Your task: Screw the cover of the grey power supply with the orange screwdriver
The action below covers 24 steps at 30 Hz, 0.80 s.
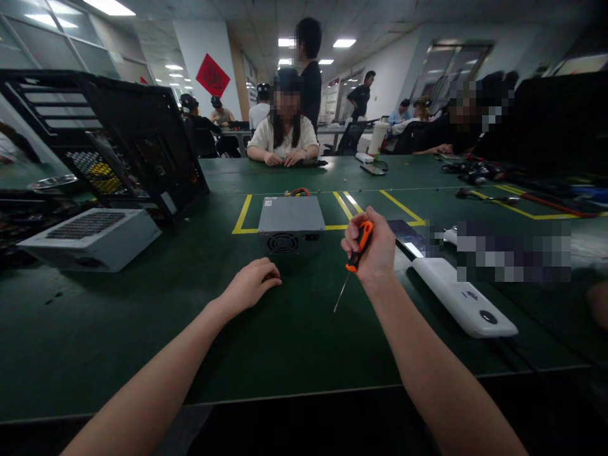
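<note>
My right hand [375,244] is closed around the orange and black handle of a screwdriver [363,240]. Its thin metal shaft points down and slightly left, above the green table. My left hand [254,280] rests on the table with its fingers loosely curled, and nothing shows in them. Just beyond that hand stands a grey power supply unit [291,215], its fan grille and socket facing me. A bundle of coloured wires [299,191] comes out behind it. My left fingertips are close to the unit's front but apart from it.
An open black computer case [156,152] and a second, lighter power supply [95,237] stand at left. On the right lie a white device [463,297], a dark phone-like slab [406,237] and cables [479,171]. Yellow tape [242,215] marks the table. A person [285,130] sits opposite.
</note>
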Motion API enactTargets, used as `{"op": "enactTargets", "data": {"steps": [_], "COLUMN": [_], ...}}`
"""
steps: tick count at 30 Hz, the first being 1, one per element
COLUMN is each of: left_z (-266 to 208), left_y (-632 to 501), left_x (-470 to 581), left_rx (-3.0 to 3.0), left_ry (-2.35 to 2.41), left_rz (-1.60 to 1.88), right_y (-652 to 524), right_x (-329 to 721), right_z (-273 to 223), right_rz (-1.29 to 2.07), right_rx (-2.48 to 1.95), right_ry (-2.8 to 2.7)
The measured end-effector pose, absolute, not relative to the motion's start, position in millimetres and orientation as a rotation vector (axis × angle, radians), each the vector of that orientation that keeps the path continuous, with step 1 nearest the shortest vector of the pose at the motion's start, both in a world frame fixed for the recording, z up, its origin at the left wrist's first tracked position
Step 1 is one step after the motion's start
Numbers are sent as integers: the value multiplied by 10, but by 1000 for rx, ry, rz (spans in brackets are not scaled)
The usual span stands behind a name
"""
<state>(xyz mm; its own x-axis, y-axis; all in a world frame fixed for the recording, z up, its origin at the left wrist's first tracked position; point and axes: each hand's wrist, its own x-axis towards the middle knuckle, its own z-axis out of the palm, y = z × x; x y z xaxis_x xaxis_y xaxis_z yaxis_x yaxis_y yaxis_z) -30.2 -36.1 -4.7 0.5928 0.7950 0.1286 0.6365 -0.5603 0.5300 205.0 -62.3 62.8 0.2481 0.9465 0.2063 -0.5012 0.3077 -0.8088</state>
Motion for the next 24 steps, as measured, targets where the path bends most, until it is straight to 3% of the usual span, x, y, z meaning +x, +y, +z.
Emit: {"op": "enactTargets", "data": {"steps": [7, 16, 24], "left_z": [1, 39, 43], "left_y": [-531, -784, -945], "left_x": [-103, 98, 191], "left_rx": [1866, 1459, 1460], "left_ry": [974, 696, 660], "left_rz": [651, 616, 614], "right_y": [-654, -1076, -1231], "right_x": [1970, 1735, 1720], "right_z": [591, 827, 825], "right_rz": [1064, 420, 335], "right_rx": [-729, -559, -542], "right_ry": [-832, -859, -980]}}
